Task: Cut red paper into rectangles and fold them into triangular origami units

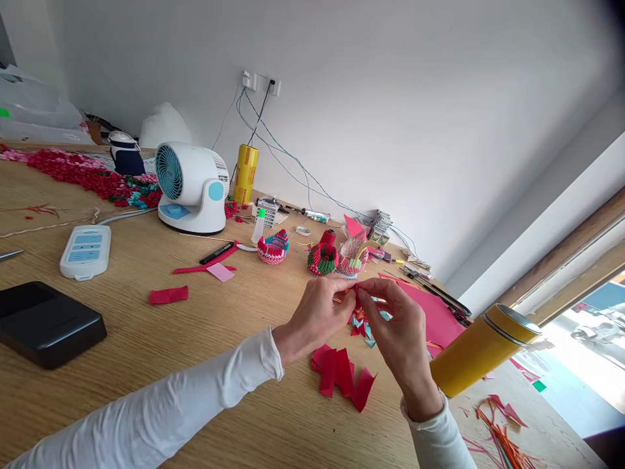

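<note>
Between the fingertips of both hands is a small piece of red paper (357,294), mostly covered by the fingers. My left hand (319,311) pinches it from the left, and my right hand (398,319) pinches it from the right. Just beyond and below the hands lie small folded paper pieces (362,327) in red, orange and light blue. Closer to me sits a loose pile of red paper slips (342,374). One more red paper strip (168,295) lies off to the left.
A yellow bottle (481,352) stands right of my right arm, near orange paper strips (502,433). Behind are folded-paper models (323,257), a paper bowl (273,249), a white fan (193,185) and red paper sheets (430,309). A black power bank (53,332) lies left.
</note>
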The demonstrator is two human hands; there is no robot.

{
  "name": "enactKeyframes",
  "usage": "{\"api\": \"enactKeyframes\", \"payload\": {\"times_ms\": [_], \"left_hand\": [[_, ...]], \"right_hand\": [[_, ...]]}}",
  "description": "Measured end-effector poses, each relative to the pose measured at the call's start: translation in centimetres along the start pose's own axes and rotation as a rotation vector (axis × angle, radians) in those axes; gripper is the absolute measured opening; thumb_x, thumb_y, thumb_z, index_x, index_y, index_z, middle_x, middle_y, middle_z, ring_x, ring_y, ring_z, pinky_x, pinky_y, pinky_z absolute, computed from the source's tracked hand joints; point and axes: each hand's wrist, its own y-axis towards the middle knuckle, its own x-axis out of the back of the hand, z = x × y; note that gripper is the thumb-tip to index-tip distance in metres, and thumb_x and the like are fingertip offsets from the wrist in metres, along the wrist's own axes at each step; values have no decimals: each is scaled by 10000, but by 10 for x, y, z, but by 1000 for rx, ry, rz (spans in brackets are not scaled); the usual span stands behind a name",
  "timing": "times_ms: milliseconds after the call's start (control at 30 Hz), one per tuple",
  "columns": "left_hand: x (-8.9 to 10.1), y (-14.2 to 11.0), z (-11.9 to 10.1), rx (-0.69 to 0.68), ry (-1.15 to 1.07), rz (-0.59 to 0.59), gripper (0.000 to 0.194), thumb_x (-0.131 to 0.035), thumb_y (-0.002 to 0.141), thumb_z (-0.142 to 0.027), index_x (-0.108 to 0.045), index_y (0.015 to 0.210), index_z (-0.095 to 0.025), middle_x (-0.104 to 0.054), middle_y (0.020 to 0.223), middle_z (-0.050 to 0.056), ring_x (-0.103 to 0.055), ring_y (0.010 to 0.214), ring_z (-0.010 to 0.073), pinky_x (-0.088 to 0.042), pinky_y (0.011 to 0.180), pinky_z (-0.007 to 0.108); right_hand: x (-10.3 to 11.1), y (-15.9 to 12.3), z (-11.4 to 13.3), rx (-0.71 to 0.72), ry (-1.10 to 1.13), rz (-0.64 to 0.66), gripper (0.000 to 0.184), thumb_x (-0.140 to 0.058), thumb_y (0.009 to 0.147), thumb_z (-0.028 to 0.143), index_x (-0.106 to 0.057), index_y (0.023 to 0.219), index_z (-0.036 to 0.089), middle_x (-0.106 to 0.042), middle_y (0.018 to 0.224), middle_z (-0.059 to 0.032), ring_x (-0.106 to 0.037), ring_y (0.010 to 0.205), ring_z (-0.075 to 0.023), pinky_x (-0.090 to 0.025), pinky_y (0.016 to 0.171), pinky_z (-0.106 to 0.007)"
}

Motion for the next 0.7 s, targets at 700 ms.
{"api": "enactKeyframes", "payload": {"times_ms": [700], "left_hand": [[2,1,-2,41,36,71,142,-508,831,-118,-613,925,-136,-715,900,92,-691,811,196,-552,714,296]], "right_hand": [[0,-5,-6,281,-578,68,175,-473,926,164,-545,1076,222,-724,879,-23,-682,706,-195,-443,582,-274]]}}
